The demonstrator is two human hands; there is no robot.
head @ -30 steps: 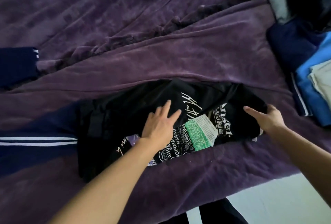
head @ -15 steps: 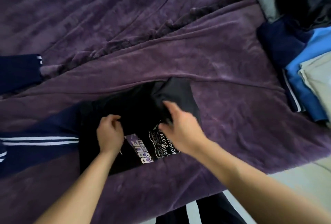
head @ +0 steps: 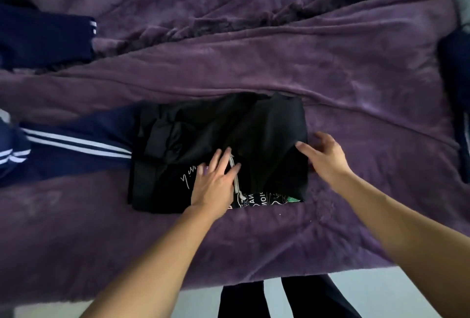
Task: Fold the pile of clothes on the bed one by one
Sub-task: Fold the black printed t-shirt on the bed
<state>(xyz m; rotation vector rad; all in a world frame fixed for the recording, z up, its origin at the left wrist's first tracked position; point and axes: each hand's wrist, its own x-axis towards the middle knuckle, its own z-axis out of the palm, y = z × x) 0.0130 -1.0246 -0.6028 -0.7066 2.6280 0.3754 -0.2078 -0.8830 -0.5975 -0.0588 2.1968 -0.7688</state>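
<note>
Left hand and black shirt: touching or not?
Touching. The head view shows the left hand lying flat on the black shirt, fingers spread over the fabric with no gap.

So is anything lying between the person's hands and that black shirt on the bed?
Nothing visible. The left hand lies flat on the black shirt, and the right hand touches its right edge. The navy striped garment meets the shirt's left edge, clear of both hands.

Matt black cloth shirt point(head: 218, 137) lies on a plush, velvety purple blanket point(head: 330, 83).
</note>
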